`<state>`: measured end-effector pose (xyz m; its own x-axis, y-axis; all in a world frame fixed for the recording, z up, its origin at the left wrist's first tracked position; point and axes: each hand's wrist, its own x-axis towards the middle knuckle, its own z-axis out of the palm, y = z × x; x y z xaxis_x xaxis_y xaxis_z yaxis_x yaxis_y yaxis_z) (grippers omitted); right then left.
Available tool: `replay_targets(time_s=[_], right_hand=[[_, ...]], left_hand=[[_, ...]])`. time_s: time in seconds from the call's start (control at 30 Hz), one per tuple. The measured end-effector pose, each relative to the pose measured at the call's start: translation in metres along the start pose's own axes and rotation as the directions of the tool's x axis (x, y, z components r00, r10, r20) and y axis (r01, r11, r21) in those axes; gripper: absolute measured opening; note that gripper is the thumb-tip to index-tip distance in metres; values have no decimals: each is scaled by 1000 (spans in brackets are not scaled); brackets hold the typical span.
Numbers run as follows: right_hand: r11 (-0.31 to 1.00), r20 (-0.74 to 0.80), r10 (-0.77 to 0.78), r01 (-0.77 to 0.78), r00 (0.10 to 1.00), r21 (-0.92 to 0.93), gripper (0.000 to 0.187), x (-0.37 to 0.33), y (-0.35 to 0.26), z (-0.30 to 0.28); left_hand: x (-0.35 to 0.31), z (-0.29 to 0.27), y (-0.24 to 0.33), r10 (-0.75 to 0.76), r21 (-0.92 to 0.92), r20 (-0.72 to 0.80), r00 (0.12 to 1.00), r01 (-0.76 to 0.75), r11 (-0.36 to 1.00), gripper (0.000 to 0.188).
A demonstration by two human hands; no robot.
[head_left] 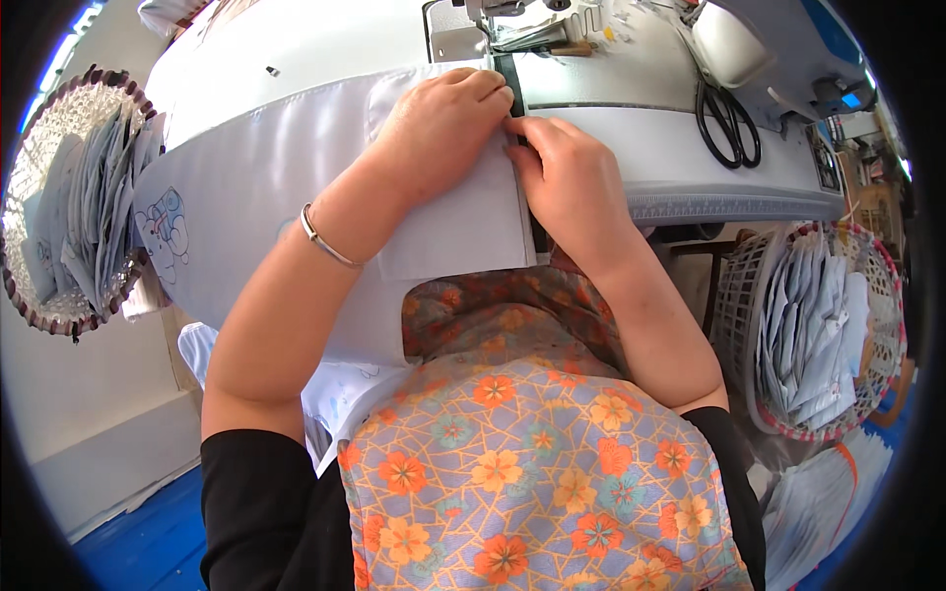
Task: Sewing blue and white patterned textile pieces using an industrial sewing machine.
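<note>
A large pale cloth (266, 148) with a printed cartoon figure lies over the sewing table and hangs toward my lap. On top of it is a white cloth panel (453, 231), its right edge running along a dark strip (537, 241). My left hand (443, 128) rests on this panel, fingers curled together at its right edge, just below the sewing machine's needle area (503, 15). Close beside it, my right hand (572, 177) pinches the same edge between thumb and bent fingers. The fingertips of both hands are partly hidden.
Black-handled scissors (727, 123) lie right of my hands, above a ruler strip (729, 207) on the table's front edge. Baskets of folded cloth pieces stand left (138, 266) and right (724, 305). More stacked pieces (828, 502) sit at lower right.
</note>
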<state>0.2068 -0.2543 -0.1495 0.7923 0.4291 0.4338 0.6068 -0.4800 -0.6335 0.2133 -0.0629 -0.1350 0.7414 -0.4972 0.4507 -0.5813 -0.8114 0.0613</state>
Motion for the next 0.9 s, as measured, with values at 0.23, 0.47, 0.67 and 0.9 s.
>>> replay_targets(time_s=[0.23, 0.47, 0.67, 0.9], right_hand=[[999, -29, -32, 31, 999, -19, 14, -6, -5, 1], [1000, -10, -12, 12, 1000, -4, 13, -5, -5, -2], [995, 272, -19, -8, 962, 98, 27, 4, -1, -40], [902, 350, -401, 432, 847, -11, 33, 16, 28, -47]], left_hand=[[-9, 4, 3, -47, -44, -58, 997, 45, 998, 30], [-4, 2, 3, -75, -98, -72, 995, 68, 993, 32], [-5, 1, 1, -79, -48, -64, 995, 76, 996, 34], [-1, 3, -1, -81, -67, -89, 993, 75, 995, 39]])
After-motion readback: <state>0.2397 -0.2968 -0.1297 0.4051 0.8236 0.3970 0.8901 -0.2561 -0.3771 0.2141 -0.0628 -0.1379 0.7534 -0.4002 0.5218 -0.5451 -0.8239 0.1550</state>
